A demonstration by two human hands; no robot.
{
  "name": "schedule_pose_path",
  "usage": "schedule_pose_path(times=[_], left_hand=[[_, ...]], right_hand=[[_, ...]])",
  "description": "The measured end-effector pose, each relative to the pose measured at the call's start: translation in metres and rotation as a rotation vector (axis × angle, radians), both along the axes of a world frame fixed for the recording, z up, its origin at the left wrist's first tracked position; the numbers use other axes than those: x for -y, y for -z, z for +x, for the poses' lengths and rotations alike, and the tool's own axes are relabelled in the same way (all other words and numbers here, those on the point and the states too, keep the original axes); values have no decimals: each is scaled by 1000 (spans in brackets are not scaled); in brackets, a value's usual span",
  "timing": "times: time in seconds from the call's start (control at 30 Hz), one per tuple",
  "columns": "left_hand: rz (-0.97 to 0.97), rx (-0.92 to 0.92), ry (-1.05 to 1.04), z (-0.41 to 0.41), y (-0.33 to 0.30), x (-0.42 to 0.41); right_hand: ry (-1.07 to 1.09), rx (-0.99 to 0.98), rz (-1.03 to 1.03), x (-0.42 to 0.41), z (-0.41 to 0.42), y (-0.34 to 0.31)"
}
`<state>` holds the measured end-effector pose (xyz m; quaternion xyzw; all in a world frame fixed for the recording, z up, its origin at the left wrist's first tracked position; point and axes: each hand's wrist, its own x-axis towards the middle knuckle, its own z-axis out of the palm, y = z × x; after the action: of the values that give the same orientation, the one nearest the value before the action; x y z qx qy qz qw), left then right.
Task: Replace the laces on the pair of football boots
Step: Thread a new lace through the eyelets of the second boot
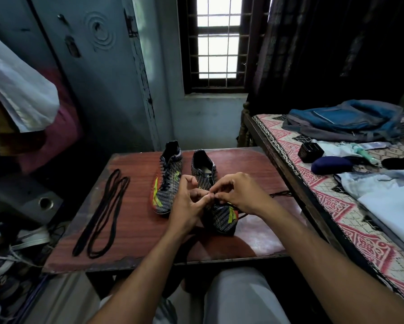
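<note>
Both hands, left hand (188,202) and right hand (233,195), pinch a black lace (280,194) over the right boot (216,206) on the surface (130,230), apparently threading; spare laces (102,213) lie left of it.

Glossy wood-grain table (130,220); woven-patterned boots (168,195).

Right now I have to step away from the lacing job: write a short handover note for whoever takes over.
Left hand and right hand both pinch the lace over the right boot; its loose end trails right on the table.
Left boot stands beside it, still laced.
Spare laces lie untouched at the table's left.
Left to do: finish the right boot, then the left one.
</note>
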<state>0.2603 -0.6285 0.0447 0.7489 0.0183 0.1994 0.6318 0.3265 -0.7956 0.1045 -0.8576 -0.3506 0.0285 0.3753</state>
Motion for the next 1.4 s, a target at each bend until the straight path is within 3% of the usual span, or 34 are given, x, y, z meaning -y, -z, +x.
schedule_pose_path(times=[0.17,0.33,0.47,0.77,0.9,1.07,1.17,1.3,1.4], left_hand=[[-109,6,7,6,6,0],[179,-30,11,14,14,2],[378,-92,20,19,9,0],[584,-189,120,16,-22,3],[686,-154,45,15,-25,1],[664,-243,49,14,-26,-11],[801,-321,66,9,-29,-22],[1031,-326,-47,-6,-46,-30],[1071,-320,-105,-19,-71,-32]], right_hand=[[64,150,-129,-4,5,1],[80,134,-91,-4,8,-4],[88,159,108,-2,7,-43],[65,249,442,18,-14,-156],[-4,305,310,27,-23,-186],[4,256,-25,35,-19,-110],[-5,198,-205,30,-22,-42],[-5,111,-172,9,-27,7],[12,126,-79,-2,-24,9]])
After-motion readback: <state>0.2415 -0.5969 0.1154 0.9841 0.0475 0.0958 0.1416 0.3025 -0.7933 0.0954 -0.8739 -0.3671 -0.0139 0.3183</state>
